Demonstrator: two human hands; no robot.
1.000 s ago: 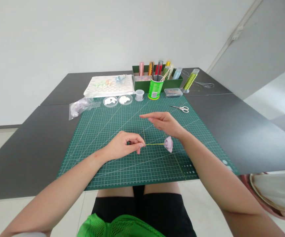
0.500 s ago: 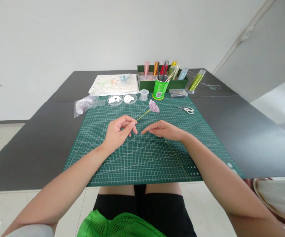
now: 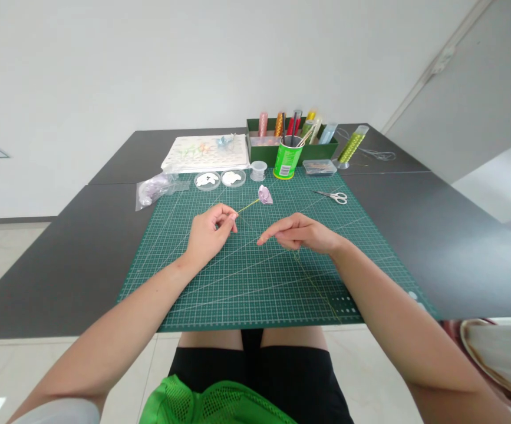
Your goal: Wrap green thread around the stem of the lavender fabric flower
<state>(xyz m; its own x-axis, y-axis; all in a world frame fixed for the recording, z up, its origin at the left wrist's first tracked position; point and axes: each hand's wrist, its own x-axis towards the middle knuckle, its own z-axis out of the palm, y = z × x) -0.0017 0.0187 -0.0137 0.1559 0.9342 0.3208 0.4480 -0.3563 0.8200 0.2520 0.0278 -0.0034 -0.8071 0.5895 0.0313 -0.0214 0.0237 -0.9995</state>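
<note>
My left hand (image 3: 210, 231) pinches the lower end of a thin yellow-green wire stem. At the stem's far tip sits a small lilac paper flower (image 3: 264, 195), raised over the green cutting mat (image 3: 193, 282) and pointing away to the right. My right hand (image 3: 302, 232) hovers just right of the left one, fingers loosely curled and pointing left, with a thin thread or wire running down from it toward the mat's front edge. I cannot make out whether its fingers grip that thread.
At the mat's far edge stand a green cup of tools (image 3: 286, 158), a small clear jar (image 3: 259, 171) and two round dishes of white pieces (image 3: 220, 179). Scissors (image 3: 333, 196) lie at right. A green organiser box (image 3: 290, 141), patterned paper (image 3: 206, 153) and a plastic bag (image 3: 155, 189) lie beyond.
The flower swung from beside my right wrist up and away to the far side. My left hand turned with the stem; my right hand dropped lower and nearer.
</note>
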